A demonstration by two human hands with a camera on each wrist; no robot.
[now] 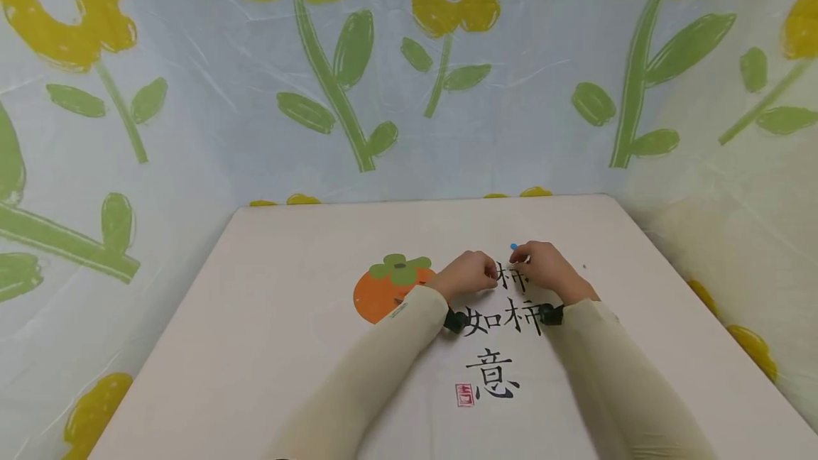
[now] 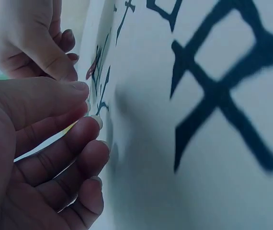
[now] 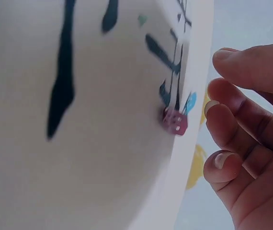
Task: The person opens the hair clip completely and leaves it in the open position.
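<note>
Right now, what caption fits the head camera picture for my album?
Left hand and right hand close together over black brush-style characters, beside an orange fruit picture on a pale table.

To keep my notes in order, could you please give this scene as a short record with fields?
Left hand: fingers curled; anything held unclear
Right hand: thumb and index apart; nothing visibly held
Small items: purple piece and blue piece, near right hand
Surface: pale tabletop with orange fruit picture, black characters, red seal
Backdrop: flowered sheet
</note>
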